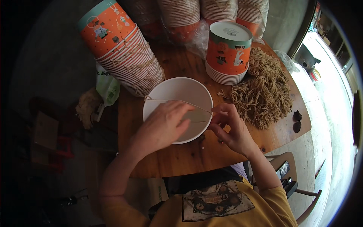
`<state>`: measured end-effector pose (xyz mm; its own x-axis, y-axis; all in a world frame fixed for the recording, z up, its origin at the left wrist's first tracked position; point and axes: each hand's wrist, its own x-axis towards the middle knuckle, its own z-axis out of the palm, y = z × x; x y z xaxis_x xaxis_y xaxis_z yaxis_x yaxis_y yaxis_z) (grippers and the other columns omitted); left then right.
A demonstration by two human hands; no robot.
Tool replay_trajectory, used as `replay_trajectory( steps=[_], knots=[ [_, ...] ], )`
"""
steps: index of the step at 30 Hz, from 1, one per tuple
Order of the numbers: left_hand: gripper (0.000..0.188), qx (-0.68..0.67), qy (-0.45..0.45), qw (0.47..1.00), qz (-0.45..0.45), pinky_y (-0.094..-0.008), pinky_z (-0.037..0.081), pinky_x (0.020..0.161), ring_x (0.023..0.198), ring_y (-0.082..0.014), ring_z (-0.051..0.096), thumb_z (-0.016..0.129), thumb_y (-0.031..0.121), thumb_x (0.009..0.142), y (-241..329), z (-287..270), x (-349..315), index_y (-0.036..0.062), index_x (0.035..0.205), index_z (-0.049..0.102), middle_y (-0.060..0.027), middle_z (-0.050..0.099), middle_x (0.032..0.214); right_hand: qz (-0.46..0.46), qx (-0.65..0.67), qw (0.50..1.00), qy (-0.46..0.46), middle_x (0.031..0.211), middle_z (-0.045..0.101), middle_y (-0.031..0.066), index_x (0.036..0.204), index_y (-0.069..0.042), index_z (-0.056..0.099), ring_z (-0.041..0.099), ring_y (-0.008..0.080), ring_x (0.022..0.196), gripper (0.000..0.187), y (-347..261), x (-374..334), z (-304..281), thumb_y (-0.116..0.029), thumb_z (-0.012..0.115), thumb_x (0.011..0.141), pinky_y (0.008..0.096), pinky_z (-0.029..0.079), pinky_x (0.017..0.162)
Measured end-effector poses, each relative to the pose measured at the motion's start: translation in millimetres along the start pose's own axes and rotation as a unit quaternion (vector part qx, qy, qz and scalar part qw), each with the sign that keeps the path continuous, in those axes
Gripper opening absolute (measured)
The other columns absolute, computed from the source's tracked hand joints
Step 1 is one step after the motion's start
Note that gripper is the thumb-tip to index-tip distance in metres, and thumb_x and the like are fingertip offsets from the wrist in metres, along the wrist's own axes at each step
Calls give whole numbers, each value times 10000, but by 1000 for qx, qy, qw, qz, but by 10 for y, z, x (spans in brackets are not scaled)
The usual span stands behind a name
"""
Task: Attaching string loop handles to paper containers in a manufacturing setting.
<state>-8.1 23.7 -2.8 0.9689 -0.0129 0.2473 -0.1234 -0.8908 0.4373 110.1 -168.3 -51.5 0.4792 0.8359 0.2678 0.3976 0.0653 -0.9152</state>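
A white paper bucket (pixel 194 92) stands on the table in front of me, its mouth tilted up toward me. A thin tan cord (pixel 177 100) runs across the mouth from the left rim to the right rim. My right hand (pixel 232 130) is closed at the right rim, its fingers pinching the cord there. Over the opening reaches my left hand (pixel 164 123), fingers pointing right and the thumb apart from them, just below the cord. A short stretch of cord shows faintly inside, near the left thumb.
Left of the bucket leans a tall stack of orange buckets (pixel 121 49) with cords on them. Upside-down buckets (pixel 228 53) stand behind at right, beside a heap of tan cords (pixel 264 90). Plastic-wrapped bucket stacks (pixel 179 15) line the back. Two dark pieces (pixel 297 121) lie near the table's right edge.
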Motion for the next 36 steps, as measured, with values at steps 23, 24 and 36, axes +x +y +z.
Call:
replay_trajectory(
  steps=[23,24,36],
  knots=[
    [47,78,-19,997,-19,-383,456,760,851,-295,561,514,39,842,-124,-27,47,14,856,552,-124,571,855,-38,-43,998,-6,761,614,75,1044,-62,448,635,228,671,271,-40,-58,-96,-40,608,825,315,509,594],
    [53,134,-6,991,-20,-385,455,762,852,-294,563,511,39,843,-126,-46,24,17,863,555,-122,572,858,-37,-47,998,-9,759,611,79,1047,-62,450,632,234,667,276,-49,-49,-94,-33,603,819,323,504,590],
    [279,-281,-89,919,-262,-299,475,751,828,-193,631,456,204,958,298,-10,-58,-49,973,574,-118,645,838,-65,-72,995,-34,772,612,73,1097,-66,450,639,221,705,334,-62,3,-45,-10,598,803,320,498,596]
  ],
)
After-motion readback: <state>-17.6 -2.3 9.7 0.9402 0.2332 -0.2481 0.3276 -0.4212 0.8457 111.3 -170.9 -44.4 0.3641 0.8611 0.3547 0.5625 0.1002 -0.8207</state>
